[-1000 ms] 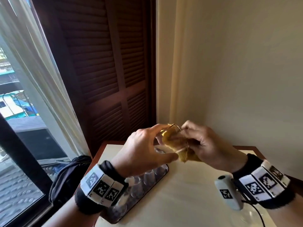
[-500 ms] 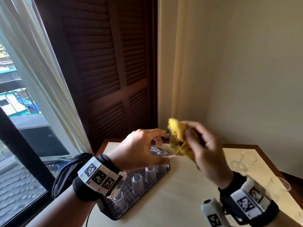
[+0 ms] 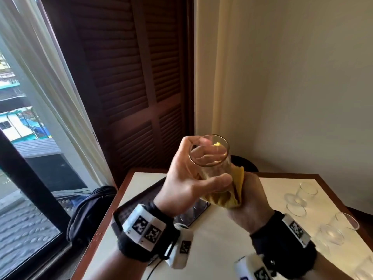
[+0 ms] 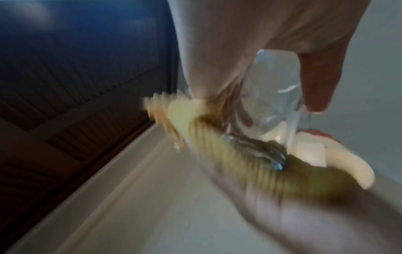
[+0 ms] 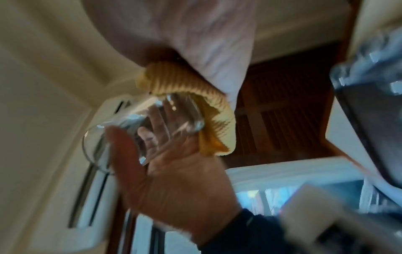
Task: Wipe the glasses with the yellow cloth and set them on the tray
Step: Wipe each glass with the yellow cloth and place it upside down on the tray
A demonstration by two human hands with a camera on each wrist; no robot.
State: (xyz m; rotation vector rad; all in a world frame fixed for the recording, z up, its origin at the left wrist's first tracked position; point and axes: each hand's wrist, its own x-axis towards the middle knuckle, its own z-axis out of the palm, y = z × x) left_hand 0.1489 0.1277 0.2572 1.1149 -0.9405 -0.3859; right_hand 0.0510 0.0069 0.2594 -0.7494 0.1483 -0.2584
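My left hand (image 3: 187, 186) curls round a clear drinking glass (image 3: 212, 164), thumb across the near side and fingers wrapped behind, their tips showing through the wall near the rim. The glass is raised above the table, tilted with its open mouth towards me. My right hand (image 3: 248, 207) cups the yellow cloth (image 3: 236, 186) against the base and lower side of the glass, fingers bent round the bunched fabric; from the right wrist view the ribbed cloth (image 5: 195, 92) drapes over the glass bottom (image 5: 152, 123), with my left palm (image 5: 174, 180) beneath. The left wrist view is blurred, yet the cloth (image 4: 239, 154) lies pressed to the glass (image 4: 272, 103) there too.

Below my hands the dark tray (image 3: 139, 205) sits on the cream table (image 3: 218, 239), towards its left, with a glass partly visible on it behind my wrist. Several more clear glasses (image 3: 306, 190) stand on the table's right side, well apart from the tray. A dark bag (image 3: 90, 211) lies beside the table near the window
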